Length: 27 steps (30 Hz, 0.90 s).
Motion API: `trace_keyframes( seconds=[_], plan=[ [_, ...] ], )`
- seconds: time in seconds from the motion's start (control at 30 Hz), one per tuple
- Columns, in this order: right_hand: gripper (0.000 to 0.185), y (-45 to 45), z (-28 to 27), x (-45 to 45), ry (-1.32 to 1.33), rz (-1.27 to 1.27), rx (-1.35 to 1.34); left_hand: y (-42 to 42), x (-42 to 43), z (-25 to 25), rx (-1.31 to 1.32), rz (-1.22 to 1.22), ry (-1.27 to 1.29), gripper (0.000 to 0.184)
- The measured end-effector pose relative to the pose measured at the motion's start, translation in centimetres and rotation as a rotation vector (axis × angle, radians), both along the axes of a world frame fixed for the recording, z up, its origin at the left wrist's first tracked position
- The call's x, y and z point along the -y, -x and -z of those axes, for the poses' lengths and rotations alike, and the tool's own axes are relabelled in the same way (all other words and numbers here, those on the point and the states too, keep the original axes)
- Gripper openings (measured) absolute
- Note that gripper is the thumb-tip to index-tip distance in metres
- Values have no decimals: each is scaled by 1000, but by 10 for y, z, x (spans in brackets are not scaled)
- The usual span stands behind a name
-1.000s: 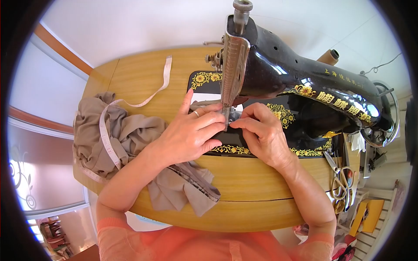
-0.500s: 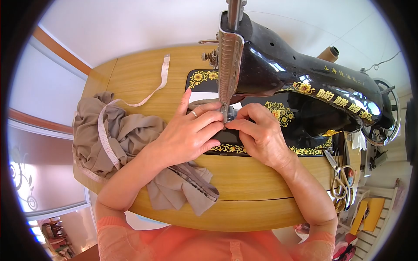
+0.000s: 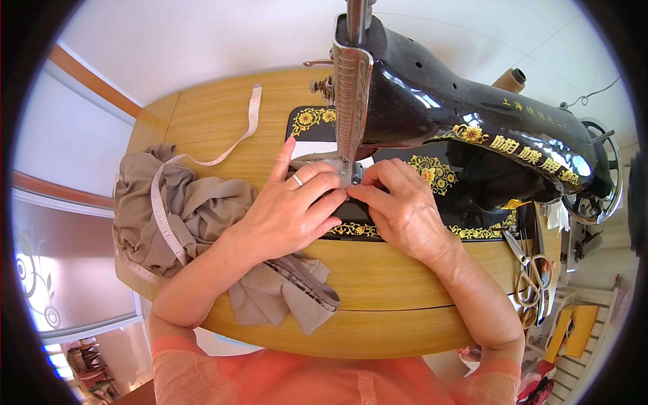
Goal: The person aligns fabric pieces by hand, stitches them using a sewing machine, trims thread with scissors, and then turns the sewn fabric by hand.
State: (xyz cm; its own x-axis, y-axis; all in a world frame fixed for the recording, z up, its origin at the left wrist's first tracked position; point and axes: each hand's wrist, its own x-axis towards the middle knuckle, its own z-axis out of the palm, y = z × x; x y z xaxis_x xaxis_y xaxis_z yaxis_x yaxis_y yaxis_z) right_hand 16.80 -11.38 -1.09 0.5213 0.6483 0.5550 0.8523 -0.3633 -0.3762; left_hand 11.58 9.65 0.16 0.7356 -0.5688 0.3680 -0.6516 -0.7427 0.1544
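A black sewing machine (image 3: 432, 101) with gold flower decoration stands on the wooden table, its silver faceplate (image 3: 351, 101) above both hands. My left hand (image 3: 290, 209), wearing a ring, lies palm down left of the needle area. Its fingers are spread, with the fingertips at the presser foot over a bit of brown cloth. To the right of the foot, my right hand (image 3: 408, 209) pinches thumb and index finger together close to the left fingertips. What lies in that pinch is too small to make out. Bunched brown fabric (image 3: 209, 202) spreads under and beside my left forearm.
A white tape measure (image 3: 162, 212) winds over the fabric and across the wooden table (image 3: 398, 283). Scissors (image 3: 530, 270) lie at the table's right edge. A brown thread cone (image 3: 511, 81) stands behind the machine, and the handwheel (image 3: 597, 172) is at far right.
Both hands stay almost in place by the presser foot; the left fingertips shift very slightly. The machine's head appears a little further left in the view.
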Motion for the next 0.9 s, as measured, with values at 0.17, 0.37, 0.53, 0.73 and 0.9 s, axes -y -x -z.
trace_keyframes(
  seconds=[0.17,0.37,0.53,0.73,0.9],
  plan=[
    [29,0,0,0,9,-14,-4,0,-1,-1,24,-2,37,36],
    [32,0,0,0,5,-22,-11,0,-1,0,23,10,50,32],
    [26,0,1,-1,-2,-3,10,0,-1,-1,14,12,40,32],
    [25,1,2,-1,-9,-4,33,0,-2,1,14,13,36,32],
    [26,2,-1,-2,24,-10,36,1,-3,2,10,14,36,32]
  ],
)
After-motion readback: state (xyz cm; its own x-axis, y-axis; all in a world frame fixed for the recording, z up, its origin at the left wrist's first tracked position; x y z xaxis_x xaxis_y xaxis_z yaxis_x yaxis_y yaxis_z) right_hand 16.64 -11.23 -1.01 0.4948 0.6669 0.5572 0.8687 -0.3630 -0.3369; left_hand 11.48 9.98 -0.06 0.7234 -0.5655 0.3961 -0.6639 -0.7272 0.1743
